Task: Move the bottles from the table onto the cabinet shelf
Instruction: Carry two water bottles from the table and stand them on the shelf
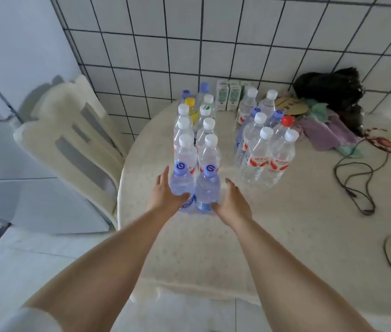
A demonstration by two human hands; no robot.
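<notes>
A round table (285,236) under a pale patterned cloth is seen against a white tiled wall (237,44); a cream chair (69,140) stands at its left edge. Two groups of bottles are stood upright on the table, well apart from each other. In the left group (195,130) twelve bottles are counted, set in two rows: seven white caps, four blue-violet caps, one yellow cap. In the right group (265,144) eight are counted: five white caps, two blue, one red. Behind them, against the wall, at least two small cartons (228,94) are noted; a third cannot be confirmed.

The two nearest blue-capped bottles (195,188) stand side by side and touching at the front of the left group. The left hand (168,195) is laid against the left one, fingers straight and together along its outer side, thumb across its front. The right hand (231,202) is held just beside the right one, fingers straight, thumb at the bottle's base; firm contact by the fingers cannot be confirmed. Neither hand is curled around a bottle.
</notes>
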